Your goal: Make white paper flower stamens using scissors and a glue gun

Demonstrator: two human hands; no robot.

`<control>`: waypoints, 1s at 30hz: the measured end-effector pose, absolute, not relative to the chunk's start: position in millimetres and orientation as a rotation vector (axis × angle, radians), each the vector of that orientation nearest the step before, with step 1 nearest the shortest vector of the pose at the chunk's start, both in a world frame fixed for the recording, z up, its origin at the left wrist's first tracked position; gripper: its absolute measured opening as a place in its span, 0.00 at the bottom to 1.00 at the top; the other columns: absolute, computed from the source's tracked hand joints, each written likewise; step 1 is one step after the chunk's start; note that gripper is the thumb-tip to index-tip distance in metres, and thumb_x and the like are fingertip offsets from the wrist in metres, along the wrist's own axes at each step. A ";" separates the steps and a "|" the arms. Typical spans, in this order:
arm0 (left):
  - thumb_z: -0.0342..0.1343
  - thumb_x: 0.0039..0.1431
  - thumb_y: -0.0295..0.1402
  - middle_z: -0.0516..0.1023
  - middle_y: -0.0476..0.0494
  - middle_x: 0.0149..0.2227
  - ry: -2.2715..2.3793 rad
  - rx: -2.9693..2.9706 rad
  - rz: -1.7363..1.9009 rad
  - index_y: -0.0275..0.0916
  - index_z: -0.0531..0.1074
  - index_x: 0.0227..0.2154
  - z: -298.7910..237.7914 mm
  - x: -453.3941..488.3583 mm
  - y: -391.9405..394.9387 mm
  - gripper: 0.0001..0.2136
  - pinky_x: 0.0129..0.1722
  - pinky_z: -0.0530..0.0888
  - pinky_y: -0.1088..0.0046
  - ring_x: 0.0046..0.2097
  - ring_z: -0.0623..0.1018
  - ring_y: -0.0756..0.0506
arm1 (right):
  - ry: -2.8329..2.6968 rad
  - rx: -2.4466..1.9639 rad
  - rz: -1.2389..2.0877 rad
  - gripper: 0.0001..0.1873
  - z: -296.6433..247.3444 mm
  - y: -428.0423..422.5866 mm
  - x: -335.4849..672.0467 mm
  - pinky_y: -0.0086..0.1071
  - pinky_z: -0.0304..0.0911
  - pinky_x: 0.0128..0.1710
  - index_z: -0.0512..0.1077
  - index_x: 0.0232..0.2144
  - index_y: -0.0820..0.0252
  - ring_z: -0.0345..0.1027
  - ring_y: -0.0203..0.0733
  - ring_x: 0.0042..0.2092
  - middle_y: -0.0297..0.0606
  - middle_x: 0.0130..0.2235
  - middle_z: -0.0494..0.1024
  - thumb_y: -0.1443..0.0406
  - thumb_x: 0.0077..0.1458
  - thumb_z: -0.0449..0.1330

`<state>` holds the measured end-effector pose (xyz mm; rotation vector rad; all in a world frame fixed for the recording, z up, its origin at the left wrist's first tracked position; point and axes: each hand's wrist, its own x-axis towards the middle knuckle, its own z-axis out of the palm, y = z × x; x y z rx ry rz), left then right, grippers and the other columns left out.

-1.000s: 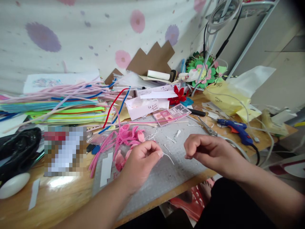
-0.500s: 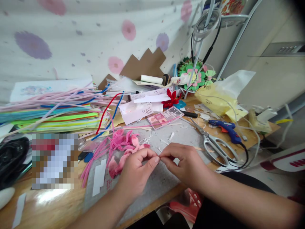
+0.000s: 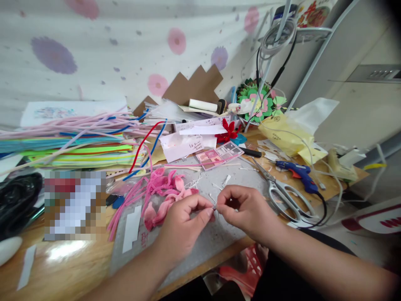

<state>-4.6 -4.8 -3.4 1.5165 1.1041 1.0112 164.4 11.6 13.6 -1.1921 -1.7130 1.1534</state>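
Over the near half of the grey cutting mat point(image 3: 250, 180), your left hand point(image 3: 191, 223) pinches a thin pale strand point(image 3: 214, 207), mostly hidden; your right hand point(image 3: 246, 209) has its grip narrowed just beside it, though you cannot tell whether it holds the strand too. From your hands, white snippets point(image 3: 226, 180) lie near at 1 o'clock, pink fuzzy petals point(image 3: 149, 213) at 9, scissors point(image 3: 273, 180) and a blue glue gun point(image 3: 300, 174) between 2 and 3. A palette point(image 3: 210, 156) and a red flower point(image 3: 227, 131) sit at 12; pipe-cleaner bundles point(image 3: 81, 152) crowd 10. The wooden bench point(image 3: 81, 267) gleams at 8; flower-print cloth point(image 3: 125, 50) hangs behind.
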 end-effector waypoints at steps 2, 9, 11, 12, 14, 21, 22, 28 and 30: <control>0.54 0.56 0.29 0.75 0.50 0.27 1.101 1.536 1.019 0.39 0.73 0.28 -1.5 -3.9 -5.3 0.04 0.33 0.68 0.74 0.31 0.73 0.49 | -1.699 -1.154 1.197 0.04 12.2 11.7 165.5 0.25 0.55 0.23 0.69 0.22 0.62 0.59 0.31 0.23 0.31 0.22 0.69 0.67 0.46 0.57; 0.54 0.55 0.29 0.74 0.51 0.25 1.171 1.524 1.011 0.39 0.72 0.25 0.6 -5.2 -5.7 0.05 0.32 0.66 0.75 0.30 0.72 0.49 | -1.780 -1.093 1.162 0.07 13.4 13.8 160.9 0.26 0.58 0.25 0.69 0.22 0.62 0.62 0.32 0.25 0.31 0.22 0.69 0.66 0.49 0.58; 0.55 0.55 0.30 0.73 0.51 0.24 1.188 1.472 1.029 0.39 0.71 0.24 0.4 -6.2 -4.4 0.05 0.32 0.66 0.75 0.29 0.71 0.50 | -1.770 -1.058 1.202 0.08 12.9 20.1 171.8 0.29 0.63 0.31 0.73 0.26 0.61 0.69 0.36 0.30 0.34 0.26 0.75 0.63 0.52 0.59; 0.55 0.55 0.31 0.73 0.51 0.24 1.187 1.434 1.038 0.39 0.71 0.24 0.4 -6.7 -3.5 0.06 0.31 0.65 0.75 0.29 0.70 0.50 | -1.727 -1.047 1.206 0.09 11.7 24.4 183.1 0.32 0.66 0.35 0.75 0.31 0.60 0.71 0.39 0.33 0.37 0.30 0.78 0.61 0.53 0.59; 0.55 0.55 0.32 0.73 0.51 0.23 1.168 1.354 1.048 0.39 0.70 0.22 1.1 -7.6 -1.5 0.08 0.32 0.65 0.75 0.29 0.70 0.50 | -1.595 -1.091 1.124 0.15 7.7 34.2 217.5 0.37 0.67 0.41 0.74 0.40 0.57 0.74 0.43 0.39 0.40 0.38 0.79 0.56 0.56 0.56; 0.55 0.55 0.35 0.73 0.49 0.22 1.140 1.253 1.062 0.38 0.72 0.19 0.0 -10.7 3.3 0.11 0.35 0.66 0.71 0.29 0.71 0.48 | -1.932 -2.086 0.286 0.22 -16.5 42.2 336.7 0.38 0.63 0.33 0.71 0.46 0.63 0.73 0.51 0.35 0.46 0.33 0.79 0.58 0.52 0.56; 0.56 0.55 0.36 0.73 0.49 0.22 1.125 1.236 1.072 0.38 0.72 0.20 -0.9 -11.0 3.8 0.11 0.35 0.66 0.71 0.30 0.71 0.48 | -1.949 -2.106 0.300 0.23 -21.1 40.6 339.3 0.37 0.62 0.32 0.71 0.47 0.63 0.72 0.51 0.34 0.45 0.32 0.79 0.58 0.50 0.58; 0.58 0.53 0.37 0.74 0.48 0.23 1.060 1.144 1.114 0.36 0.72 0.24 -1.3 -12.3 6.0 0.09 0.36 0.69 0.69 0.30 0.73 0.47 | -1.908 -2.108 0.293 0.26 -27.4 40.5 328.0 0.31 0.59 0.29 0.73 0.44 0.61 0.72 0.49 0.33 0.41 0.29 0.78 0.61 0.39 0.66; 0.58 0.52 0.37 0.73 0.49 0.23 1.062 1.119 1.127 0.36 0.72 0.23 -0.7 -12.2 6.0 0.10 0.35 0.69 0.69 0.30 0.73 0.47 | -1.829 -2.092 0.256 0.25 -20.8 35.1 331.2 0.31 0.58 0.27 0.73 0.43 0.64 0.70 0.47 0.29 0.40 0.26 0.76 0.63 0.38 0.65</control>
